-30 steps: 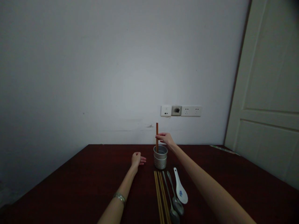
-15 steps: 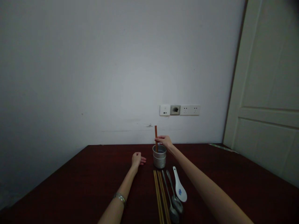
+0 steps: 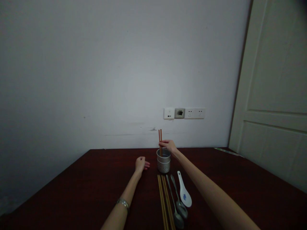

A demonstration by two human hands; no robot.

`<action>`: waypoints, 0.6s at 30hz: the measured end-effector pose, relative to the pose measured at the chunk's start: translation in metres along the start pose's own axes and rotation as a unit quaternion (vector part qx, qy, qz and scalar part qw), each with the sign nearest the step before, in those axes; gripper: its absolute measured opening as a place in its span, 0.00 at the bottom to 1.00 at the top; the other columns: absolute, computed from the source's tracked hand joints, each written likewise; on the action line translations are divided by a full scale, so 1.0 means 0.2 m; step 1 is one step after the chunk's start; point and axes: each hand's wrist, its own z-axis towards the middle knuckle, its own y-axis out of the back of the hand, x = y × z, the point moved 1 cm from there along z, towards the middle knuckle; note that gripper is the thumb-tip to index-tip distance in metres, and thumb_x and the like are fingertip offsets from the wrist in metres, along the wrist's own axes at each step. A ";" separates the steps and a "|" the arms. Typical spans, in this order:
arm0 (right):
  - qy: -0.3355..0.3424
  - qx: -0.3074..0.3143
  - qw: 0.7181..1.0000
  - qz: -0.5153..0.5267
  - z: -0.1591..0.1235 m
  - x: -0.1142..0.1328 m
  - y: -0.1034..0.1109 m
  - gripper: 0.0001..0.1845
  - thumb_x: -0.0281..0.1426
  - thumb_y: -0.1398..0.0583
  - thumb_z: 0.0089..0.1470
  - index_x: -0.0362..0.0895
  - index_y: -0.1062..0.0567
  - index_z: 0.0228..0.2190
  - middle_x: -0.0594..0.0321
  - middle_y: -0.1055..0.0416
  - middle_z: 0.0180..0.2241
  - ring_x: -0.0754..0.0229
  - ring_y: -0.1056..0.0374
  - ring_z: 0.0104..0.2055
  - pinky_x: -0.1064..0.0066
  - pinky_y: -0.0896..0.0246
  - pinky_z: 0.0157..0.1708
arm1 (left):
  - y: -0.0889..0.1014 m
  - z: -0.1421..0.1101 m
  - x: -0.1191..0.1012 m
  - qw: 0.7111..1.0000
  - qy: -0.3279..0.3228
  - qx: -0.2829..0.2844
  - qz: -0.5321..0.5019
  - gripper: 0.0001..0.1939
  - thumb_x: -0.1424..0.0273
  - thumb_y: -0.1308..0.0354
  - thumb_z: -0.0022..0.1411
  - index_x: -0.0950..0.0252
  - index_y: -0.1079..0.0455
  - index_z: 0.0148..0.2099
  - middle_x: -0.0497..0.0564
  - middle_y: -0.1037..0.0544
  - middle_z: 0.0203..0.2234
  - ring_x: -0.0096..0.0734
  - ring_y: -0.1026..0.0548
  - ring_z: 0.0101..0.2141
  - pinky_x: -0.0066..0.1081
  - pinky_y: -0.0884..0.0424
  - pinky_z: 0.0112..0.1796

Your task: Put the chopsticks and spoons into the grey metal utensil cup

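Observation:
My right hand is closed in a pinch on a pair of reddish-brown chopsticks. Their lower ends are inside a grey metal cup, and their tops stand slightly apart above it. To the left of the cup, my left hand rests on the table, fingers loosely extended and holding nothing. In front of the cup lie several light wooden chopsticks, two metal spoons and a white soup spoon with a blue mark.
All of this is on a dark red-brown table against a pale wall. Wall sockets sit above its back edge. A thin flat strip lies at the back right, near a cream door.
The chopsticks in my right hand have spread at the top, so two separate ends now show. My left hand and the laid-out utensils stay where they were.

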 end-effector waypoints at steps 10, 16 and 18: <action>-0.005 -0.013 1.000 -0.028 0.00 0.00 0.02 0.07 0.29 0.35 0.34 0.38 0.25 0.19 0.62 0.28 0.20 0.64 0.33 0.23 0.73 0.38 0.27 | 0.00 0.01 0.00 1.000 -0.003 0.003 0.001 0.13 0.70 0.60 0.60 0.72 0.40 0.43 0.54 0.24 0.19 0.25 0.28 0.15 0.20 0.39 0.15; -0.006 -0.023 0.999 -0.048 0.01 0.02 0.03 0.10 0.32 0.35 0.33 0.39 0.25 0.21 0.60 0.27 0.22 0.63 0.33 0.25 0.75 0.40 0.24 | 0.00 0.01 0.02 1.000 -0.007 -0.001 -0.003 0.13 0.70 0.60 0.60 0.71 0.40 0.43 0.54 0.25 0.19 0.25 0.29 0.16 0.20 0.38 0.16; -0.008 -0.022 0.999 -0.050 0.00 0.03 0.03 0.11 0.33 0.35 0.34 0.39 0.25 0.22 0.60 0.26 0.24 0.63 0.32 0.26 0.75 0.41 0.24 | 0.00 0.01 0.02 1.000 -0.006 -0.001 -0.001 0.13 0.70 0.60 0.60 0.71 0.40 0.43 0.53 0.25 0.19 0.25 0.29 0.16 0.20 0.38 0.16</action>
